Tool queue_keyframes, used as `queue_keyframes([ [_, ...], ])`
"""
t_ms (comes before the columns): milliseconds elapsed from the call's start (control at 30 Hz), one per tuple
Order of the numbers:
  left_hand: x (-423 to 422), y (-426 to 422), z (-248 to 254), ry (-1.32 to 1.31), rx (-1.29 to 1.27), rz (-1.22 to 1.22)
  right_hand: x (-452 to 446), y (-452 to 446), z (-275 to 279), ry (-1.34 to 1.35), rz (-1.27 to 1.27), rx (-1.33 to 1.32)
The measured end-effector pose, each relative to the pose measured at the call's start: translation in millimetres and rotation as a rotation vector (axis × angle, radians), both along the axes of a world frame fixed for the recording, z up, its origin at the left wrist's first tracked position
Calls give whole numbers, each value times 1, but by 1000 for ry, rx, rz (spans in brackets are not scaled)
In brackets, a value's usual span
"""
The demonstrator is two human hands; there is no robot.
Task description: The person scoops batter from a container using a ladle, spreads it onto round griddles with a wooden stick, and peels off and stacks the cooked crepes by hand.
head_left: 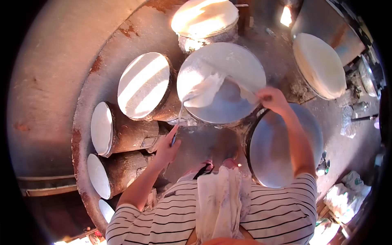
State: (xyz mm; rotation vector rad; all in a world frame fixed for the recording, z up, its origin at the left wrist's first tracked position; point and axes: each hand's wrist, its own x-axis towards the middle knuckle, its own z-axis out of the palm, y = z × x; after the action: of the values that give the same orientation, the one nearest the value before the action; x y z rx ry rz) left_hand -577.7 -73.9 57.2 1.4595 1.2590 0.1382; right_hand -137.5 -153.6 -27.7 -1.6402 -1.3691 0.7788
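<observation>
My left hand [166, 150] is closed around the handle of a thin metal tool [181, 112] whose head I cannot make out. The tool's far end meets the left edge of a thin white sheet of batter or flatbread [222, 55] on a round metal griddle [228, 108]. The sheet covers the griddle's far half, and part of it is folded up in the middle. Bare metal shows on the near side. At the griddle's right edge, my right hand [272, 99] has its fingers curled together on the sheet's rim.
A bare griddle [281, 143] stands close on the right, under my right forearm. White-topped round griddles [145, 85] on drum-like bases ring me at left, with another [204, 18] behind and one [320, 65] at far right. White bags [347, 196] lie lower right.
</observation>
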Motion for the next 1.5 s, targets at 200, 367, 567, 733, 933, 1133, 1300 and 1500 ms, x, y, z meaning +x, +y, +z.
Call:
queue_keyframes([
  [200, -22, 8, 2, -14, 327, -383, -94, -78, 26, -422, -30, 109],
  [367, -18, 47, 59, -698, -54, -24, -259, -9, 19, 808, -323, -2],
  [567, -79, 88, 70, -996, -330, -79, -417, 150, -52, 1134, -736, 209],
  [733, -126, 102, 82, -1028, -445, -163, -452, 83, -43, 1204, -983, 409],
  [933, -133, 122, 60, -1394, -1191, -21, -409, 77, -28, 1084, -1142, 364],
  [1133, -137, 111, 57, -1175, -793, -73, -446, 21, -25, 961, -1020, 67],
  [1300, -119, 92, 65, -1043, -611, -153, -394, -51, -23, 1184, -1009, 103],
  [1500, -61, 66, 60, -994, -506, -157, -290, -30, -7, 973, -924, 78],
])
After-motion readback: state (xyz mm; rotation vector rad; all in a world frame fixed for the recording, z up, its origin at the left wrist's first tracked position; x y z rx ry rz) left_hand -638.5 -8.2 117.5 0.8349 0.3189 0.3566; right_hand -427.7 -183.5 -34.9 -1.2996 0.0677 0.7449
